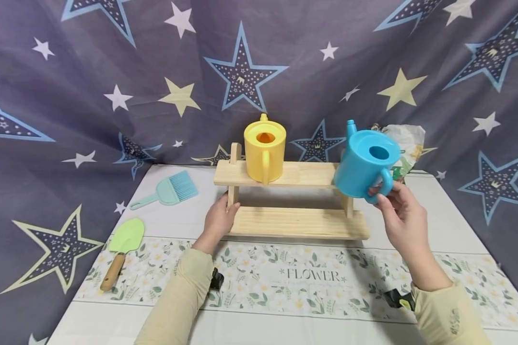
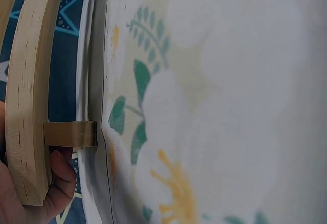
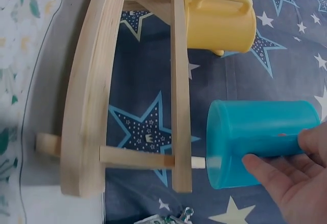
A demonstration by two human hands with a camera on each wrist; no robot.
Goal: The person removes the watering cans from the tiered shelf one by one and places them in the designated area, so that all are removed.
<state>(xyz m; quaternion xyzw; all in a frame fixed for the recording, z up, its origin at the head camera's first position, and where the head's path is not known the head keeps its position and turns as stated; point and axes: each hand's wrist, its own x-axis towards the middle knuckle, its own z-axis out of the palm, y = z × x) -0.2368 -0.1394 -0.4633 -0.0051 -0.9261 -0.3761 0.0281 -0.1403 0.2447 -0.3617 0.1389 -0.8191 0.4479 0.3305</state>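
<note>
The right hand (image 1: 403, 215) grips the tilted blue watering can (image 1: 364, 165) by its handle, and it might bump the wooden shelf (image 1: 293, 201) the left hand (image 1: 219, 220) holds steady.

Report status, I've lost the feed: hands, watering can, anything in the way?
Left hand grips wooden shelf post. Right hand holds blue watering can by handle, tilted over top board's right end. Yellow can stands mid-board, apart.

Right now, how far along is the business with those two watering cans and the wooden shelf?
The yellow can already stands on the wooden shelf's top board. The right hand holds the blue can by its handle, tilted beside the shelf's right end, while the left hand steadies the shelf. The blue can isn't set down yet.
</note>
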